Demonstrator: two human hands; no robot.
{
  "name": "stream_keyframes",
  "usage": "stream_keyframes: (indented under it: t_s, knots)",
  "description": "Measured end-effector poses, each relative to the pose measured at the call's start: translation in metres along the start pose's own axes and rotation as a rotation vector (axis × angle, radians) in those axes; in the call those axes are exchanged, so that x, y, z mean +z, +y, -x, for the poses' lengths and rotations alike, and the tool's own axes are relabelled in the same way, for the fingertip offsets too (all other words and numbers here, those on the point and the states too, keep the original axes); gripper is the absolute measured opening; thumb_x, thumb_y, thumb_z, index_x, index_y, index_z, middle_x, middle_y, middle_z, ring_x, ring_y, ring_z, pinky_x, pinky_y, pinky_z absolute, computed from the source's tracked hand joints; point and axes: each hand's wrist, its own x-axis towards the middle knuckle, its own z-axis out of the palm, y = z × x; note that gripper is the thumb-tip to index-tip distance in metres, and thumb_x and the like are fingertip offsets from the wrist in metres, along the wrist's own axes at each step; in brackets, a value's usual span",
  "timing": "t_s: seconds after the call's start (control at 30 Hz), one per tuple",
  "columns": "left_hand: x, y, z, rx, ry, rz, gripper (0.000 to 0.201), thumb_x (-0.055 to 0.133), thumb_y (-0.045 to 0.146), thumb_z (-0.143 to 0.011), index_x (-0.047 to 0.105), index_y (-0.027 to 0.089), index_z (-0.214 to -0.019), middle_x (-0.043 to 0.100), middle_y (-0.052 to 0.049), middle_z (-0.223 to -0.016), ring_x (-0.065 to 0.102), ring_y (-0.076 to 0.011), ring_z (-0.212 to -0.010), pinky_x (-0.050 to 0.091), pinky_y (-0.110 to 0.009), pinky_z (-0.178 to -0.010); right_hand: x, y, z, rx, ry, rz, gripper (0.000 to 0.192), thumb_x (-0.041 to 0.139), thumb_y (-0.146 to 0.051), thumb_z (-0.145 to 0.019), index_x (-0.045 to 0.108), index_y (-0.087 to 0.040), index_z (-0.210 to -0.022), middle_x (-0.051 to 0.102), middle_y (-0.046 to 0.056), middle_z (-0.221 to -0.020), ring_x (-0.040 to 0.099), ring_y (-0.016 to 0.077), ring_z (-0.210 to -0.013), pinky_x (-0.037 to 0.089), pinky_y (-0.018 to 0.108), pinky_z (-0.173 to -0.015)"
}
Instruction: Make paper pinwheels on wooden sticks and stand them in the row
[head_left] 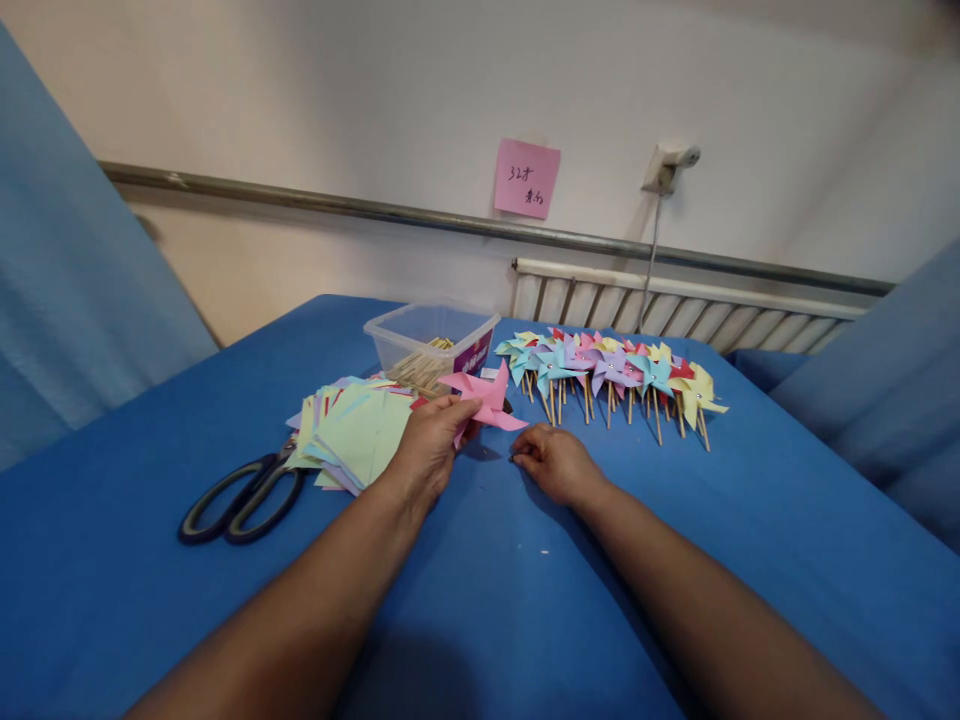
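A pink paper pinwheel is pinched between the fingers and thumb of my left hand, raised a little over the table; no stick shows on it. Just to the right, my right hand rests low at the blue cloth, fingertips pressed together. A tiny dark thing shows at those fingertips, too small to name. Beneath and left of my left wrist lies a loose stack of coloured paper sheets, pale green on top. Scissors with dark handles lie beside the stack, their blades partly under the paper.
A clear plastic box holding thin wooden sticks stands behind my left hand. Several finished pinwheels on sticks lie in a row at the back right. The blue-covered table meets a wall with a radiator and metal rail.
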Motion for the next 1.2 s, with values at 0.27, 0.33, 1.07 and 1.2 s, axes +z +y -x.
stream_keyframes:
  t_s: [0.27,0.33,1.07,1.2]
  knots:
    - [0.000,-0.002,-0.001,0.004,-0.002,-0.016,0.026,0.078,0.021,-0.054,0.053,0.016,-0.053,0.051,0.004,-0.051,0.048,-0.0086,-0.047,0.038,-0.021,-0.047,-0.005,-0.009,0.004,-0.062,-0.058,0.112,0.018,0.054,-0.023,-0.088,0.070,-0.023,-0.095,0.067,0.003,-0.095,0.062,0.0147,-0.087,0.043,0.023,-0.077]
    - [0.000,-0.003,-0.001,0.004,-0.014,-0.021,0.025,0.078,0.021,-0.054,0.054,0.015,-0.054,0.052,0.003,-0.051,0.049,-0.0090,-0.047,0.038,-0.021,-0.047,-0.007,-0.014,0.005,-0.074,-0.067,0.180,0.020,0.052,-0.025,-0.089,0.071,-0.024,-0.096,0.068,0.003,-0.095,0.062,0.0156,-0.088,0.042,0.024,-0.078]
    - [0.001,-0.004,0.000,-0.009,-0.066,-0.063,0.023,0.077,0.022,-0.056,0.055,0.015,-0.056,0.052,0.003,-0.052,0.048,-0.0085,-0.049,0.037,-0.021,-0.050,-0.002,-0.028,0.008,-0.068,-0.093,0.388,0.025,0.042,-0.024,-0.093,0.066,-0.020,-0.097,0.066,0.008,-0.099,0.062,0.0186,-0.085,0.039,0.027,-0.070]
    - [0.000,-0.005,0.000,-0.017,-0.063,-0.071,0.023,0.077,0.023,-0.057,0.055,0.015,-0.056,0.053,0.003,-0.052,0.047,-0.0084,-0.048,0.035,-0.021,-0.049,-0.001,-0.026,0.007,-0.057,-0.085,0.351,0.023,0.045,-0.022,-0.091,0.067,-0.019,-0.097,0.068,0.008,-0.099,0.062,0.0187,-0.087,0.040,0.027,-0.072]
